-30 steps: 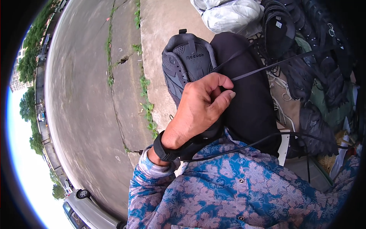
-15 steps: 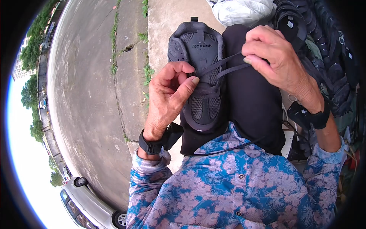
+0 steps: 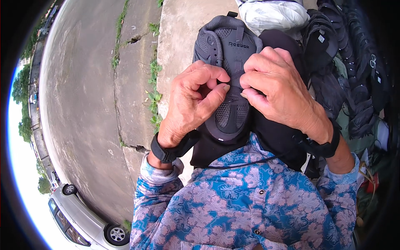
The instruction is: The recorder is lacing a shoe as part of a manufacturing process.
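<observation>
From my end I see a dark grey shoe (image 3: 235, 62) on the person's black trousers (image 3: 273, 131), its toe pointing back at the blue-and-pink patterned shirt (image 3: 233, 200) and its heel away. The left hand (image 3: 227, 82) is over the shoe's left side, thumb and forefinger curled toward each other with their tips nearly meeting. The right hand (image 3: 243, 90) faces it from the shoe's right side, fingers bent in and thumb just below them. I cannot tell whether either one pinches a lace; the tips hide whatever is there. A black strap (image 3: 166, 151) circles the left wrist. A thin dark cord (image 3: 241, 164) crosses just below the shoe's toe. To the right of the shoe's heel sits a white bag (image 3: 275, 16), and farther right, dark shoe-like pieces (image 3: 362, 75) are heaped. Well left of the shoe, I have a silver car (image 3: 85, 216).
</observation>
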Demonstrator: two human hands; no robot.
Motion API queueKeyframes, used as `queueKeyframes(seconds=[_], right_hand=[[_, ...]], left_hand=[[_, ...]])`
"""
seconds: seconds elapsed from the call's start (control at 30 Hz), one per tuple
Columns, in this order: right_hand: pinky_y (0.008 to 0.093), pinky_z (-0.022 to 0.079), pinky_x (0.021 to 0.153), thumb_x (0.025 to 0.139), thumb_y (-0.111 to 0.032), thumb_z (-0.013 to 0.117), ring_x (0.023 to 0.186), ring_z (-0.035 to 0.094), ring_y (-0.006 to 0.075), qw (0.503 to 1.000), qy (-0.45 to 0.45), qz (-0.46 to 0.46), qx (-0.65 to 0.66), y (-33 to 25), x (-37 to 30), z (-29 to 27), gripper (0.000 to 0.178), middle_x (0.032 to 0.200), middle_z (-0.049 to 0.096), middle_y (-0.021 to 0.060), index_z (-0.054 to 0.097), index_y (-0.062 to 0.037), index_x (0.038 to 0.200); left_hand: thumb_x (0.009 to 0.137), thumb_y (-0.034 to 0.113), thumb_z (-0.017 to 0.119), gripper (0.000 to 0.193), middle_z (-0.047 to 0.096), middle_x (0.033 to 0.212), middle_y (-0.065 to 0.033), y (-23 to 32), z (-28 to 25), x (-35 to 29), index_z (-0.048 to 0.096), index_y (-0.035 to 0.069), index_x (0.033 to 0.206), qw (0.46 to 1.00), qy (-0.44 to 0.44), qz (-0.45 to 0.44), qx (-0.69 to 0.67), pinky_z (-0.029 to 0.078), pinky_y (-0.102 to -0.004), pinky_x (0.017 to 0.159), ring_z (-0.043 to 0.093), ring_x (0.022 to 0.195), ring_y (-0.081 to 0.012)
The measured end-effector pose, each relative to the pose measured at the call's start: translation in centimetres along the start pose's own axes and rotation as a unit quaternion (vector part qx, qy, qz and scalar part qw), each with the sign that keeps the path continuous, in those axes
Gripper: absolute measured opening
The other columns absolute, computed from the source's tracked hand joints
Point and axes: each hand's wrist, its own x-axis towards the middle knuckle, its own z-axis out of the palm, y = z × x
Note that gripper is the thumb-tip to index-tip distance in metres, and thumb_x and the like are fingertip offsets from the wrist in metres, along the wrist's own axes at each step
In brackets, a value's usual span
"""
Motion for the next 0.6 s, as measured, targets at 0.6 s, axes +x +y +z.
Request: queueKeyframes(seconds=[0.6], right_hand=[[0.0413, 0.036, 0.086, 0.073, -0.010, 0.073, 0.091, 0.052, 0.0237, 0.999, -0.001, 0.044, -0.024, -2.1, 1.0, 1.2, 0.018, 0.090, 0.050, 0.0048, 0.059, -0.0083, 0.085]], left_hand=[[0.074, -0.003, 0.071, 0.027, 0.054, 0.081, -0.0024, 0.7, -0.5, -0.1, 0.069, 0.005, 0.100, 0.998, -0.042, 0.003, 0.053, 0.047, -0.0229, 0.058, 0.057, 0.065, -0.0098]])
